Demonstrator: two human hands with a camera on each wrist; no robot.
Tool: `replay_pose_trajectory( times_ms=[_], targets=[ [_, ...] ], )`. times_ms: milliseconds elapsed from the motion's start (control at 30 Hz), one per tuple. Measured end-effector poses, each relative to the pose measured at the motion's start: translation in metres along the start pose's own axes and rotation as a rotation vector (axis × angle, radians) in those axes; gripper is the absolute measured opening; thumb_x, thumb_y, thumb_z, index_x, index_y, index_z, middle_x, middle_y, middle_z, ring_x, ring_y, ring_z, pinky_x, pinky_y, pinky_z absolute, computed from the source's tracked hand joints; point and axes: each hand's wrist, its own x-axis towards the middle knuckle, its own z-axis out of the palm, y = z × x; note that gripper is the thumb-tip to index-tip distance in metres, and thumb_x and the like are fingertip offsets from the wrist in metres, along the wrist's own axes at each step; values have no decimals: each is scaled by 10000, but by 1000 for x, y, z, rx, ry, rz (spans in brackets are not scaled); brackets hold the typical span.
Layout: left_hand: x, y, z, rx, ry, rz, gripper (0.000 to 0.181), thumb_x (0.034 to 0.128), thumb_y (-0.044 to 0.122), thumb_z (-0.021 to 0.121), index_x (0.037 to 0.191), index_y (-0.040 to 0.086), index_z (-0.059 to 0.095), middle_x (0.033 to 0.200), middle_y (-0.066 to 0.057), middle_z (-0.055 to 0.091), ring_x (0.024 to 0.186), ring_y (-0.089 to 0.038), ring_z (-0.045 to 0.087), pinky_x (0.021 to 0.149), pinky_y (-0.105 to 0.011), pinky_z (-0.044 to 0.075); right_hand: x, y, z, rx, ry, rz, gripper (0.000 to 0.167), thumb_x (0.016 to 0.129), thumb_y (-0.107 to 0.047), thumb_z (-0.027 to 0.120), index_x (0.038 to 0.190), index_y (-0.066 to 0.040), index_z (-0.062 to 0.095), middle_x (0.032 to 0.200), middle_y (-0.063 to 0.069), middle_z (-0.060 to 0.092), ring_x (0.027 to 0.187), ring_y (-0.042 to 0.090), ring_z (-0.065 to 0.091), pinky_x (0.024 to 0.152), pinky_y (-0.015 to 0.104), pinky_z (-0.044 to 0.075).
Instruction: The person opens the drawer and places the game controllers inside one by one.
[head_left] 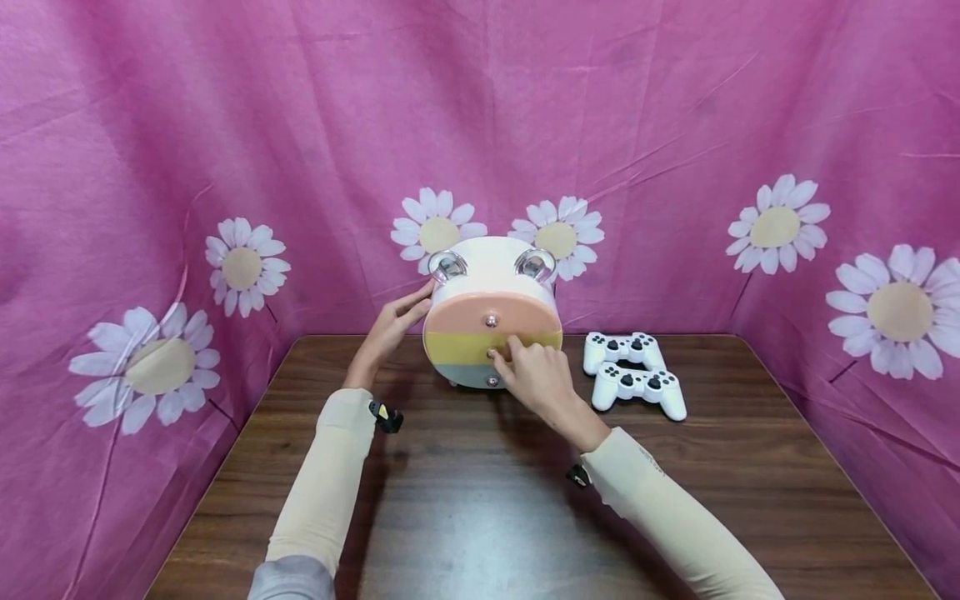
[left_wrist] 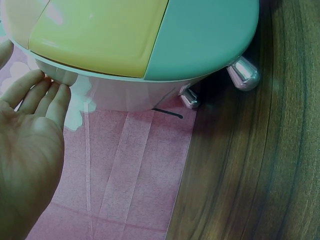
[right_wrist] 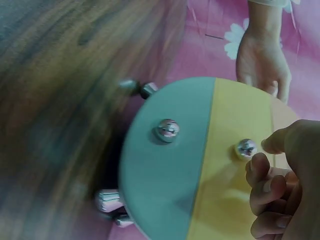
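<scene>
A rounded mini drawer cabinet [head_left: 491, 304] has coral, yellow and teal fronts, each with a silver knob. My left hand [head_left: 387, 333] rests along its left side, the fingers nearly straight, as the left wrist view also shows with its fingertips against the white side wall [left_wrist: 125, 95]. At the yellow middle drawer [right_wrist: 232, 112] is my right hand [right_wrist: 280, 190], thumb and index finger just beside the middle knob [right_wrist: 246, 148]. That knob shows uncovered, with a small space between the two fingertips. The drawer fronts look flush.
Two white game controllers [head_left: 636, 383] lie to the right of the cabinet, one in front of the other. Silver feet [left_wrist: 243, 73] hold the cabinet above the brown wooden table [head_left: 465, 500]. A pink cloth [head_left: 480, 100] with daisies hangs behind and on both sides.
</scene>
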Motion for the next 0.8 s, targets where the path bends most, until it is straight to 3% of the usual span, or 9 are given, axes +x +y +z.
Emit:
replay_pose_trajectory(
  times_ms=[267, 467, 800],
  targets=[
    [-1, 2, 0, 0, -7, 6, 527, 1107, 375, 584, 1601, 215, 497, 1685, 60, 442, 1615, -134, 303, 1341, -425, 287, 1, 0, 15, -24, -4, -11, 552, 1027, -555, 655, 683, -147, 515, 492, -10, 444, 434, 257, 500, 368, 428, 412],
    [-1, 1, 0, 2, 2, 10, 527, 1107, 378, 584, 1600, 212, 503, 1683, 55, 448, 1615, -148, 311, 1341, -436, 287, 8, -5, 24, -38, 33, -10, 581, 1003, -578, 683, 621, -177, 505, 494, -7, 472, 444, 285, 545, 360, 442, 402],
    [0, -2, 0, 2, 8, -1, 533, 1103, 397, 589, 1600, 224, 504, 1678, 71, 456, 1614, -144, 315, 1339, -434, 292, 11, -11, 32, -96, 139, -35, 541, 965, -381, 711, 551, -145, 455, 472, 38, 472, 415, 291, 504, 344, 466, 411]
  ],
)
